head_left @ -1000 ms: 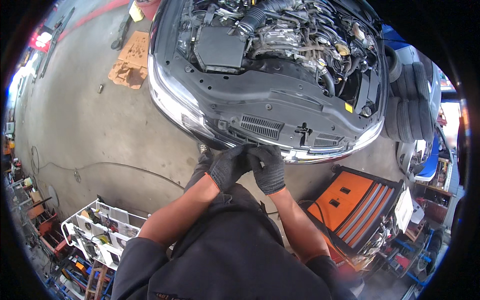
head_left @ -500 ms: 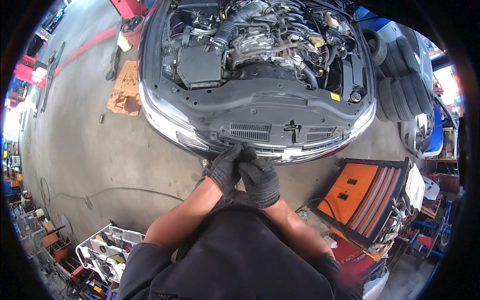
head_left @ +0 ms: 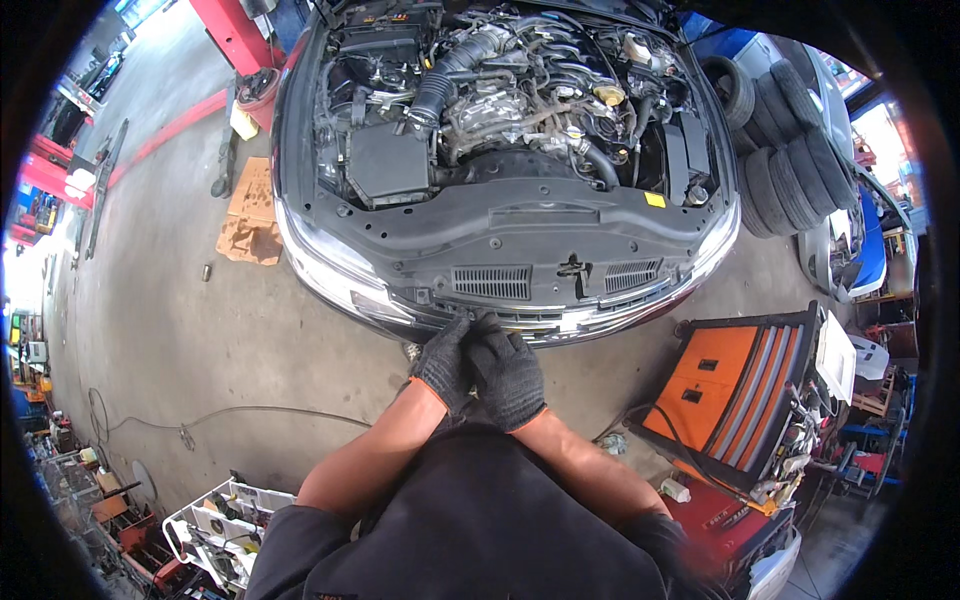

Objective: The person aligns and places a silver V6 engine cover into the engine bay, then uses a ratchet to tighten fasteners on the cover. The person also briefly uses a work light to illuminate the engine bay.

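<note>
Both hands wear dark grey knit gloves with orange cuffs and meet in front of a car's grille. My left hand (head_left: 444, 358) has its fingers closed and drawn together near the chrome grille trim (head_left: 570, 322). Beside it, my right hand (head_left: 505, 370) is closed too, its fingertips touching or nearly touching the left ones. Whatever they pinch, if anything, is hidden by the gloves. Just beyond lies the black plastic radiator cover (head_left: 470, 222) with slotted vents (head_left: 492, 282). The hood is up, and the engine (head_left: 500, 110) shows behind the cover.
An orange and black tool cabinet (head_left: 705, 385) stands at the right. Stacked tires (head_left: 790, 185) are at the far right. A white cart (head_left: 215, 525) sits at the lower left. A hose (head_left: 250, 408) crosses the floor, and stained cardboard (head_left: 250, 220) lies left of the car.
My view has shifted slightly, so the car sits a little left and lower. My right hand has turned, its fingers drawn closer to the left hand.
</note>
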A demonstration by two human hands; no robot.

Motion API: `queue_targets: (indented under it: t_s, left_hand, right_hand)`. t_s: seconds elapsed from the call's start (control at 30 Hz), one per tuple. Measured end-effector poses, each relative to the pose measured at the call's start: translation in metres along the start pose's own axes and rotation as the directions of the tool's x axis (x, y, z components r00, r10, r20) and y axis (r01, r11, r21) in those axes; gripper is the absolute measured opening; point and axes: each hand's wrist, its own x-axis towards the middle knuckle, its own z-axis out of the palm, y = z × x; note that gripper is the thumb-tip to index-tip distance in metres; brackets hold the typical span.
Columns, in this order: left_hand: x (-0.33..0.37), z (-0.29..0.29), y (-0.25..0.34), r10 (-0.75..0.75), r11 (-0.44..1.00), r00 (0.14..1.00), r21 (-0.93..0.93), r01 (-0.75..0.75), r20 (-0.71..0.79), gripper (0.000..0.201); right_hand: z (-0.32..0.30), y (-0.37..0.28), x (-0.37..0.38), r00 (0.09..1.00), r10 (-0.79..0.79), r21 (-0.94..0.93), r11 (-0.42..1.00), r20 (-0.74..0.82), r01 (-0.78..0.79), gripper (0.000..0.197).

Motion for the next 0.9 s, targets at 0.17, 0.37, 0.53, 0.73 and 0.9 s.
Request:
queue_targets:
  t_s: [0.17,0.37,0.53,0.73,0.9]
  left_hand:
    - [0.002,-0.005,-0.001,0.015,1.0,0.998,-0.019,-0.016,-0.063,0.033]
    - [0.009,-0.016,-0.008,-0.017,1.0,0.999,0.023,0.016,0.042,0.041]
    - [0.006,-0.027,-0.024,0.018,1.0,0.998,0.007,-0.019,0.06,0.047]
    - [0.012,-0.041,-0.029,-0.115,0.985,0.988,-0.116,0.127,0.106,0.048]
    - [0.009,-0.04,-0.029,-0.075,0.991,0.994,-0.103,0.083,0.081,0.04]
  right_hand:
    - [0.0,-0.011,0.001,0.987,0.039,0.173,0.985,-0.157,-0.012,0.028]
    - [0.002,-0.011,0.004,0.911,0.337,0.477,0.858,-0.239,-0.192,0.014]
    - [0.006,0.001,0.008,0.872,0.475,0.639,0.708,-0.114,-0.302,0.014]
    - [0.018,0.003,0.006,0.875,0.43,0.565,0.788,-0.223,-0.243,0.013]
    - [0.023,0.004,0.005,0.838,0.502,0.595,0.747,-0.213,-0.296,0.012]
